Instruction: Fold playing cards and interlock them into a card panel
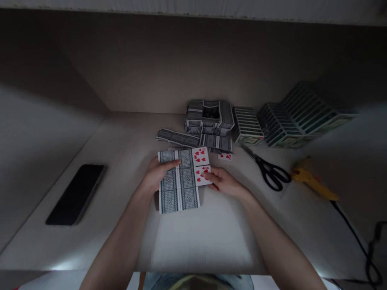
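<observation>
Our left hand [157, 176] hid part of the joined card panel [183, 189], thumb clamped over its top edge, fingers beneath unseen. Two heart cards [201, 163] at its right read 10 and 8, blurred. The panel, green-patterned backs in columns, sat mid-surface [193, 241]; our right hand [224, 182] pinched its right edge. Beyond lay folded card stacks [208, 117], scissors [270, 171], a glue gun [313, 181] and a phone [77, 193].

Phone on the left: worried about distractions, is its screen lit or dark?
Dark: the phone lies flat, its screen plain black, no glow.
</observation>
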The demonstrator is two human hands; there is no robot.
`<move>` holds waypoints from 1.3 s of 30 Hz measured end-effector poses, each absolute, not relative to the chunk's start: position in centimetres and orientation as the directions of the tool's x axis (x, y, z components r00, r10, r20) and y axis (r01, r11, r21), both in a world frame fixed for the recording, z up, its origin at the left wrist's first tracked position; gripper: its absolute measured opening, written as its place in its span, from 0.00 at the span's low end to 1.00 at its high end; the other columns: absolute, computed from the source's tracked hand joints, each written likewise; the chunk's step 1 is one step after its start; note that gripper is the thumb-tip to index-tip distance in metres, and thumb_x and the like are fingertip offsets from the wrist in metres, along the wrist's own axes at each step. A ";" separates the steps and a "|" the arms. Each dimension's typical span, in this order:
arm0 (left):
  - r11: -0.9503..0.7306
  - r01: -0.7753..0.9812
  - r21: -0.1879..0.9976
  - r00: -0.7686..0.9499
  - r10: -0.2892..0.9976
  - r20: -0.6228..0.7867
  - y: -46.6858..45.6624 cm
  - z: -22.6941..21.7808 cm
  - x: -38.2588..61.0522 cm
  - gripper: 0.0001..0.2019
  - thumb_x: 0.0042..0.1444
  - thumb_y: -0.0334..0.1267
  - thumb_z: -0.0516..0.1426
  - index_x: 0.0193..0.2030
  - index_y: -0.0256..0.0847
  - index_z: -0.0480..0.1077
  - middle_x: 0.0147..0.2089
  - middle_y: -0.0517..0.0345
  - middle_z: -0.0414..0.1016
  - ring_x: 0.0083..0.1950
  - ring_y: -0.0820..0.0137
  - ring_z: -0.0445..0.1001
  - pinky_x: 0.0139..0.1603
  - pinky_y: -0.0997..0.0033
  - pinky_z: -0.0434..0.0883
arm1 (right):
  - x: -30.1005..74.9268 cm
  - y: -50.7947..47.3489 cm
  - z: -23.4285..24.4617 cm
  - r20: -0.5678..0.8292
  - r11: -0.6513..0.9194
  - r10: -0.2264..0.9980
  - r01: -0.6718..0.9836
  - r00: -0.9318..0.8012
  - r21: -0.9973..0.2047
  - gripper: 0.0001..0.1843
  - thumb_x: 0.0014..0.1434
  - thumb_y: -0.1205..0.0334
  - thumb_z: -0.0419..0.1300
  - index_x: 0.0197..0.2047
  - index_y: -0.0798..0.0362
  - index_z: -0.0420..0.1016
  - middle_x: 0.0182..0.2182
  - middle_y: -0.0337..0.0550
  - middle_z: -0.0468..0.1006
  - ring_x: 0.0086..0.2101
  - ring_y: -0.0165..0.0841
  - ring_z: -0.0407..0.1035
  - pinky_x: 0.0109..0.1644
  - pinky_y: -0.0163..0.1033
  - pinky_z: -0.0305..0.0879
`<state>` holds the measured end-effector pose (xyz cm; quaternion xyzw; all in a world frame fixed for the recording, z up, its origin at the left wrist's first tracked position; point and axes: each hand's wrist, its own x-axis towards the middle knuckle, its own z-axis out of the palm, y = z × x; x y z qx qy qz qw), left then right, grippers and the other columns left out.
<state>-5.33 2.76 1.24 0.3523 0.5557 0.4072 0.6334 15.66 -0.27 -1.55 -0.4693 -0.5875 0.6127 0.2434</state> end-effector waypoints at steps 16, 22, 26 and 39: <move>0.425 -0.140 0.894 0.079 0.905 -0.417 2.8 0.7 -5.3 0.18 0.36 0.36 0.65 0.36 0.34 0.72 0.36 0.48 0.77 0.31 0.63 0.76 0.32 0.66 0.74 | 15.5 -0.3 -1.6 -0.302 -0.221 0.846 0.227 -0.439 -0.948 0.20 0.54 0.45 0.50 0.23 0.53 0.59 0.11 0.30 0.57 0.14 0.22 0.47 0.18 0.32 0.39; 0.428 -0.143 0.892 0.077 0.904 -0.421 2.8 1.0 -5.3 0.18 0.34 0.35 0.65 0.37 0.35 0.73 0.34 0.48 0.78 0.31 0.62 0.76 0.31 0.66 0.74 | 15.6 -0.3 -1.7 -0.279 -0.209 0.852 0.202 -0.442 -0.957 0.19 0.54 0.46 0.51 0.23 0.53 0.59 0.11 0.29 0.57 0.13 0.22 0.47 0.17 0.31 0.39; 0.428 -0.151 0.891 0.073 0.904 -0.422 2.7 1.2 -5.3 0.18 0.34 0.34 0.65 0.36 0.34 0.73 0.33 0.48 0.78 0.30 0.61 0.76 0.31 0.66 0.74 | 15.5 -0.4 -1.6 -0.290 -0.230 0.858 0.186 -0.424 -0.955 0.20 0.53 0.45 0.52 0.23 0.53 0.60 0.10 0.29 0.58 0.12 0.22 0.47 0.16 0.31 0.39; 0.365 -0.409 0.836 -0.031 0.910 -0.413 4.0 1.6 -8.1 0.17 0.37 0.30 0.63 0.39 0.33 0.73 0.32 0.49 0.78 0.33 0.60 0.76 0.35 0.63 0.75 | 14.2 -0.2 -3.5 0.239 0.232 0.969 0.559 -0.061 -0.796 0.16 0.49 0.51 0.58 0.37 0.52 0.71 0.36 0.46 0.70 0.36 0.35 0.65 0.38 0.39 0.62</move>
